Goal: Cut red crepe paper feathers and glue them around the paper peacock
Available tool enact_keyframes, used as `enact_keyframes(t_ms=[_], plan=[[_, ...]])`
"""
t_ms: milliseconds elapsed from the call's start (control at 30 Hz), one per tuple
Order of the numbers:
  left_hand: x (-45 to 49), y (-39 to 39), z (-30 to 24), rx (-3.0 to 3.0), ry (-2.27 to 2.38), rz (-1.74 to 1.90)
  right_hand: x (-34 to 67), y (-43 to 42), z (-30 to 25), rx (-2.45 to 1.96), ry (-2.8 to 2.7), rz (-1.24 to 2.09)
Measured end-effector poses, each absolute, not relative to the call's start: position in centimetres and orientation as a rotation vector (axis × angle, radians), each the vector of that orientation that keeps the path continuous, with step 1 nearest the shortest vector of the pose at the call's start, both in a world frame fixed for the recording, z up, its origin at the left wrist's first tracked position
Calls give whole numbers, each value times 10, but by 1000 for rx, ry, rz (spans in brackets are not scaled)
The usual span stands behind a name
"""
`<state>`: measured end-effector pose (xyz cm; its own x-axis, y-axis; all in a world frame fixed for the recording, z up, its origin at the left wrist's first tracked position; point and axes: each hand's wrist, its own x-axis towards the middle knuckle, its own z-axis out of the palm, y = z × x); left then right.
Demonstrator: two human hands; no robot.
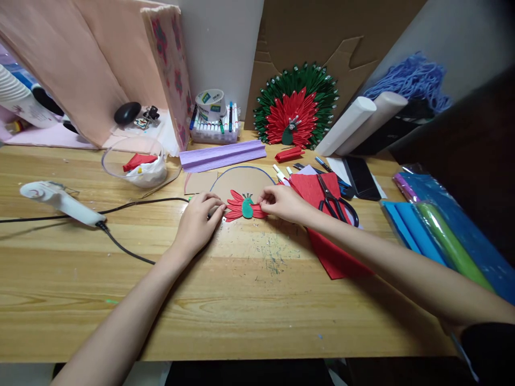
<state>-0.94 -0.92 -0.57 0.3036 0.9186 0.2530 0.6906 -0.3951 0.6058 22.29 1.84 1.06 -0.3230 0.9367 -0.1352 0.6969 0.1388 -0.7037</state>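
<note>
A small paper peacock (243, 207) with a teal body and red petal feathers lies on a cardboard semicircle (241, 182) outlined in blue. My left hand (199, 220) rests at its left side, fingers curled and pressing on the red petals. My right hand (281, 203) pinches the red petals at the right side of the teal body. Both hands lie on the wooden table (241, 289).
A white glue gun (60, 199) with a black cord lies at left. Black scissors (336, 202) rest on red crepe paper (325, 236). A glass bowl (134, 161), purple paper (223, 155), a marker box (215, 128), a finished peacock fan (295, 107) and bagged paper rolls (438, 230) surround.
</note>
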Motion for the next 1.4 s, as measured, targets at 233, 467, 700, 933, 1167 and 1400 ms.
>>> enact_keyframes(t_ms=[233,467,700,933,1167,1400], plan=[[-9,-9,-7,2212,1437,819,223,19,9,-1553,-2105,1014],[-9,-9,-7,2211,1439,822,219,16,9,-1534,-2135,939],[-9,-9,-6,2218,1443,812,214,12,13,-1586,-2156,826],[-9,-9,-7,2225,1443,805,210,10,14,-1672,-2111,817],[-9,-9,-7,2214,1447,801,211,14,14,-1607,-2157,865],[-9,-9,-7,2209,1443,808,209,14,12,-1591,-2171,803]])
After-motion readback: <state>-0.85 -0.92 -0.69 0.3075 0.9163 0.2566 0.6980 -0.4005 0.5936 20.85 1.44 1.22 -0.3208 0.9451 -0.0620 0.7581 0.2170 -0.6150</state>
